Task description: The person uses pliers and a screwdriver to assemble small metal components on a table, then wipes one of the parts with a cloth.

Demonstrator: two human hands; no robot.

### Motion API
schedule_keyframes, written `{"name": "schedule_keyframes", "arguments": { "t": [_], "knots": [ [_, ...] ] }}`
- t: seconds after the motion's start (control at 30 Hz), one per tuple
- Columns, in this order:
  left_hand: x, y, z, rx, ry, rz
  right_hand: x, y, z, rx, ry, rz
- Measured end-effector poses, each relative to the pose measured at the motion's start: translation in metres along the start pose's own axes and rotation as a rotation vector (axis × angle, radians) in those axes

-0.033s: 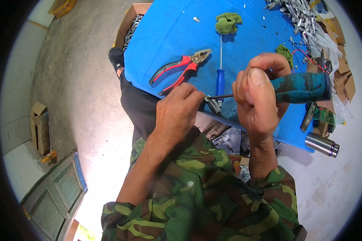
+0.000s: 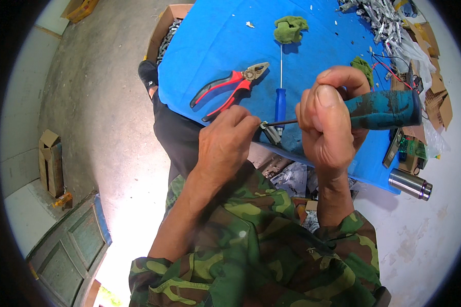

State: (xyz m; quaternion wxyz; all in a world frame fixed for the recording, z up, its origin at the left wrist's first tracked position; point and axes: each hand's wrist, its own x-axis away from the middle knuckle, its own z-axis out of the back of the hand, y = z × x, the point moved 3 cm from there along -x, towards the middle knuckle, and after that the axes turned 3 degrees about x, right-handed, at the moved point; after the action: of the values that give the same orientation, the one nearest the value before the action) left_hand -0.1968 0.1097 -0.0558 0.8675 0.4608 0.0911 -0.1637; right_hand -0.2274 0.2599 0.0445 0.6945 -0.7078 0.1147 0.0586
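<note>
Near frame centre, a small silvery metal part (image 2: 272,135) is gripped by the left hand (image 2: 227,137); a thin-shafted, teal-handled tool (image 2: 386,110), gripped by the right hand (image 2: 331,120), is applied. Work is judged under way, unfinished.

The teal tool handle (image 2: 386,110) I grip looks like plastic, patchy and worn; its thin shaft (image 2: 286,122) is dark, dull metal. I see a rough green cloth (image 2: 289,29), a shiny metal flask (image 2: 407,183) and pliers (image 2: 251,73) with smooth red-and-black plastic-looking grips (image 2: 233,78).
</note>
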Motion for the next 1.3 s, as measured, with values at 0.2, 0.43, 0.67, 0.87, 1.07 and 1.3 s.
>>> {"name": "schedule_keyframes", "arguments": {
  "t": [0.2,0.43,0.67,0.87,1.07,1.3],
  "knots": [
    [0.0,0.001,-0.001,0.018,-0.003,0.008,0.006,0.0,-0.01,0.033,-0.029,0.093],
    [-0.001,0.003,0.0,0.024,-0.019,0.017,0.016,0.003,-0.003,0.072,-0.077,0.165],
    [0.0,0.004,0.002,0.045,-0.011,0.009,0.028,0.003,-0.002,0.189,-0.115,0.268],
    [0.001,0.001,0.001,0.026,-0.004,0.001,0.043,0.008,0.002,0.204,-0.143,0.362],
    [0.001,0.0,-0.001,0.058,0.009,-0.008,0.053,0.011,0.007,0.034,-0.141,0.311],
    [0.001,0.0,0.0,0.024,0.002,-0.023,0.056,0.012,0.003,0.134,-0.125,0.373]
  ]
}}
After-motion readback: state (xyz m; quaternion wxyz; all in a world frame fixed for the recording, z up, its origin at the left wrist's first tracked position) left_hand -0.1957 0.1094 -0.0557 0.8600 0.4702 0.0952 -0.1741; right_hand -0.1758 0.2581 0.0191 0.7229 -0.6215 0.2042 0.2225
